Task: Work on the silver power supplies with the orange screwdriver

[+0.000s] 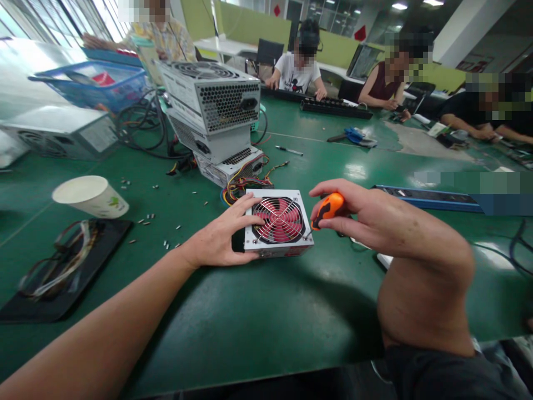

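Observation:
A computer power supply [276,253] lies on the green table with its red fan [280,219] and wire guard facing up. My left hand [227,233] grips its left side, fingers over the top edge and thumb low at the near side. In my right hand [353,214] is a screwdriver with an orange and black handle [328,208]. Its thin shaft slants down to the near right corner of the fan guard. Whether the tip sits in a screw there, I cannot tell.
Several power supplies [229,105] stand stacked behind, with loose cables. At left are a paper cup [91,195], a dark tray [100,244] of wires and scattered small metal pieces. A blue basket [87,86] stands farther back. Several people sit across the table.

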### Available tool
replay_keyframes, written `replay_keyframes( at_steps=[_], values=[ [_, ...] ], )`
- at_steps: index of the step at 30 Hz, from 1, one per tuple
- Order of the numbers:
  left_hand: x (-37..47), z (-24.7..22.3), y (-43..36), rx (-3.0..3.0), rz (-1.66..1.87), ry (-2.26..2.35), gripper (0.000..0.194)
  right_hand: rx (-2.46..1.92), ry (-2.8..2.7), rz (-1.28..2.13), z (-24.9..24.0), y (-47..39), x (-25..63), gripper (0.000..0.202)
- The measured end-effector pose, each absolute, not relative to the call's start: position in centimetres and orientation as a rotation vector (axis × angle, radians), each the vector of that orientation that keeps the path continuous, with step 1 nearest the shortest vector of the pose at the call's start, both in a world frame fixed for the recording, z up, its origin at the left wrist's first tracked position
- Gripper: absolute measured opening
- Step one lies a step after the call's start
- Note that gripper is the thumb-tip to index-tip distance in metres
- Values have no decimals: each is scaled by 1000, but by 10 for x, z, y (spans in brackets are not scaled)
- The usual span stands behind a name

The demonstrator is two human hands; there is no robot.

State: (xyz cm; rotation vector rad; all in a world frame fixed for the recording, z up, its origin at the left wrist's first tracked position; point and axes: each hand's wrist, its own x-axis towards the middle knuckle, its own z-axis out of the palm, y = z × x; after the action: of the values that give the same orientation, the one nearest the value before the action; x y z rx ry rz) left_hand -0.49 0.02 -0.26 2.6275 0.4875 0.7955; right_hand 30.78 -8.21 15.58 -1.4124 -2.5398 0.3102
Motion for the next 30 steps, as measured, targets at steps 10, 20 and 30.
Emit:
replay_keyframes(
  at_steps=[10,20,30],
  values=[
    [-5,-3,0,2618,797,501,71,-1409,-2542,395,155,-84,307,45],
    [-5,-5,1,2613,815,485,73,-1309,-2585,353,161,-88,305,31],
    [-5,-5,2,2605,843,468,74,-1448,-2509,327,152,-82,309,43]
  ],
)
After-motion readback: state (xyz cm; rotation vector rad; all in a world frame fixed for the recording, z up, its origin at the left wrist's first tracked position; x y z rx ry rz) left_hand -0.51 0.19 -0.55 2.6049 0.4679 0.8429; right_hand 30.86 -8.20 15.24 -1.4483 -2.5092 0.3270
